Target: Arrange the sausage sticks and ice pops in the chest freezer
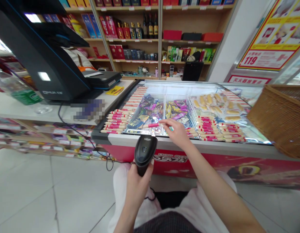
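Left hand (138, 183) wrapped round the grip of a black plastic handheld scanner (145, 150), head up, just in front of the red-fronted, glass-topped chest freezer (127, 152). Right hand (177, 133) nearly closed, thumb and fingertips pinching one end of a slim beige sausage with a pink label (153, 125); it's over the glass near the front edge, just beyond the scanner. Stacked pink-labelled beige sausages (116, 122) lie left of it, more to the right. Brown woven basket (278, 119) at far right.
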Demonstrator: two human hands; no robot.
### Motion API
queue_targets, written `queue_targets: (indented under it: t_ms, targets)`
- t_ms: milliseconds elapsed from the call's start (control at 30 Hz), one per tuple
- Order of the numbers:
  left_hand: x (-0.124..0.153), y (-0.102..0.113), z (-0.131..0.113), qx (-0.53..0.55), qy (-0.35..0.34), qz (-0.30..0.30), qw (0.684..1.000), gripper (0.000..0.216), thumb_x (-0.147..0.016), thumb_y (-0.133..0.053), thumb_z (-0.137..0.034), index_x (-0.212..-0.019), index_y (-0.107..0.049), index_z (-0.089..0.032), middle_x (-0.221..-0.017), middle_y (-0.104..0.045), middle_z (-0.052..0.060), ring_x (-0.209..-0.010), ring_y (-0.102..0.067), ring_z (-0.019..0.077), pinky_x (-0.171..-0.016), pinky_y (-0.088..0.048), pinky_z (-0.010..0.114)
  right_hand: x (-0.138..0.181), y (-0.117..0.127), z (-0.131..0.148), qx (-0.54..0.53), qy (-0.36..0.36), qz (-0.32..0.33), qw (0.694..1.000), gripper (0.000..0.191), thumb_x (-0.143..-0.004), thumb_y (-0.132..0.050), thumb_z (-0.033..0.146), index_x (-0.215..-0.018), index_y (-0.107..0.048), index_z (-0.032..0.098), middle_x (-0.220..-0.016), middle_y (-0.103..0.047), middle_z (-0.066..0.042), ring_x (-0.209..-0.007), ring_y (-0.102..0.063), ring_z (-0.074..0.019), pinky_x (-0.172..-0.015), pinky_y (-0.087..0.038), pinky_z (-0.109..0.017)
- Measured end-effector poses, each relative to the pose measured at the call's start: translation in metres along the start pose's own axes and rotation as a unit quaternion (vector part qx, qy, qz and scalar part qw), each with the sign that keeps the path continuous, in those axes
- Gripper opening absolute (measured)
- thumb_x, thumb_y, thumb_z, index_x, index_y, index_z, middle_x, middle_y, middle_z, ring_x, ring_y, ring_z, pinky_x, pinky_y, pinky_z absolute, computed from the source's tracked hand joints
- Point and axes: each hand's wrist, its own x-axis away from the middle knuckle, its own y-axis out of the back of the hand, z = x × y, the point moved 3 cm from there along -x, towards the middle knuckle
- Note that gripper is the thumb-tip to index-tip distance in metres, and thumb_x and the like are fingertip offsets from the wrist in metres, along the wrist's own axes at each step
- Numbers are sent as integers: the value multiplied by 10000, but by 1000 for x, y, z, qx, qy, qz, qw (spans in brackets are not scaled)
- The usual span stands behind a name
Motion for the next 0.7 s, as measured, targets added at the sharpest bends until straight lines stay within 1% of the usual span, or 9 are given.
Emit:
queue_targets:
  t_ms: [67, 133, 233, 333, 433, 467, 533, 633, 700]
  targets:
    - [1, 1, 0, 1, -2, 0, 1000, 442, -809, -693, -550, -963, -696, -136, -621, -676, 33, -568, -626, 223, -549, -453, 299, 3, 22, -6, 53, 1, -20, 998, 229, -988, -526, 236, -1098, -727, 228, -1100, -746, -54, -1044, -666, -225, -920, -493, -364]
    - [1, 1, 0, 0, -5, 0, 1000, 439, -808, -696, -543, -971, -694, -135, -615, -672, 30, -561, -620, 220, -542, -446, 297, 8, 47, -19, 117, -10, -26, 993, 234, -966, -519, 203, -1070, -727, 227, -1102, -745, -58, -1068, -645, -250, -957, -474, -406]
    - [0, 0, 0, -1, -12, -3, 1000, 402, -807, -696, -535, -910, -680, -147, -632, -675, 34, -591, -628, 221, -560, -451, 298, 19, 79, -41, 191, -36, -11, 981, 248, -914, -510, 155, -1029, -720, 224, -1073, -741, -65, -1052, -628, -271, -964, -465, -440]
    - [0, -3, -1, -5, -17, -1, 1000, 375, -808, -694, -520, -891, -671, -155, -634, -668, 30, -606, -629, 219, -575, -453, 298, 29, 99, -57, 227, -59, 12, 972, 252, -872, -509, 137, -992, -713, 225, -1031, -738, -62, -1037, -612, -279, -954, -469, -446]
    - [1, -5, -4, 1, -22, -7, 1000, 353, -807, -695, -485, -933, -683, -156, -631, -663, 20, -615, -629, 218, -586, -450, 294, 34, 105, -61, 251, -72, 31, 965, 220, -863, -505, 145, -907, -707, 222, -981, -739, -63, -1036, -600, -292, -972, -460, -469]
    - [2, -5, -5, 5, -24, -11, 1000, 340, -806, -695, -470, -937, -686, -157, -632, -663, 18, -622, -632, 217, -591, -450, 292, 35, 105, -60, 251, -73, 39, 965, 214, -877, -504, 161, -915, -707, 219, -993, -738, -67, -1046, -602, -292, -981, -458, -473]
    - [3, -5, -7, 12, -24, -15, 1000, 318, -807, -691, -447, -939, -689, -158, -636, -665, 15, -630, -634, 215, -599, -450, 288, 36, 103, -57, 226, -66, 72, 969, 231, -915, -514, 215, -1041, -707, 216, -1122, -725, -79, -1126, -601, -285, -1026, -448, -474]
    - [5, -4, -11, 19, -25, -18, 999, 306, -804, -690, -431, -936, -689, -156, -638, -662, 9, -623, -627, 208, -599, -448, 283, 36, 97, -53, 177, -62, 161, 969, 375, -923, -591, 312, -1287, -642, 241, -1346, -649, -78, -1262, -568, -268, -1090, -430, -459]
    - [5, -3, -11, 22, -25, -22, 999, 299, -803, -691, -432, -920, -687, -157, -626, -649, 2, -612, -616, 201, -595, -446, 280, 36, 92, -52, 167, -67, 195, 964, 426, -905, -630, 331, -1325, -632, 259, -1367, -640, -73, -1275, -569, -267, -1096, -435, -458]
